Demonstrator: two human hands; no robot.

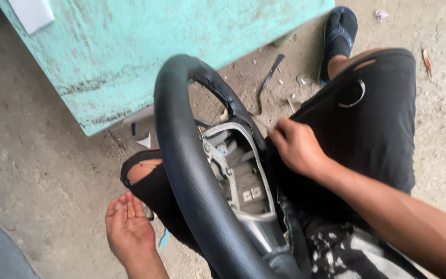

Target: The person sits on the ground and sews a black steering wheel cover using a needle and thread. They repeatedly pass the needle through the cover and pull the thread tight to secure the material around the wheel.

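Black steering wheel (192,181), right hand (298,147) touching

The wheel (197,175) stood on edge across the person's lap, between the knees. The right hand (298,147) lay against its right side, fingers at the cover's seam, just beside the open hub (241,173). The left hand (129,230) hung palm up to the wheel's left, apart from it, above the floor (37,170). A cabinet (130,46) stood beyond the wheel. A sandalled foot (339,36) rested on the floor, right of the cabinet.
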